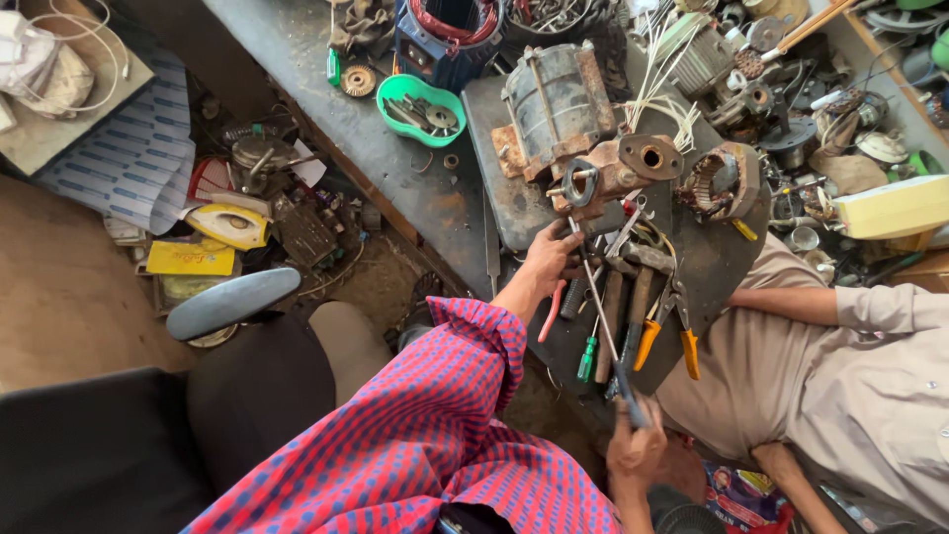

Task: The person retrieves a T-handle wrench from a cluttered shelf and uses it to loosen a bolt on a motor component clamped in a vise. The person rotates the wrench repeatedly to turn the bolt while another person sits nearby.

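Observation:
My right hand is shut on the dark handle of a long thin screwdriver. Its shaft runs up to a rusty motor end piece lying in front of a grey, rusty motor body on the dark bench. My left hand, on a red-and-blue checked sleeve, reaches to the shaft's upper end. Its fingers are curled among loose tools there; whether they grip anything is unclear. Under the shaft lie wooden-handled hammers, orange-handled pliers, red-handled pliers and a small green screwdriver.
A person in a beige shirt sits close on the right. A green bowl of small parts, a blue motor housing and a copper-wound stator crowd the bench. On the floor at left lie a yellow iron and scrap; a chair armrest juts out.

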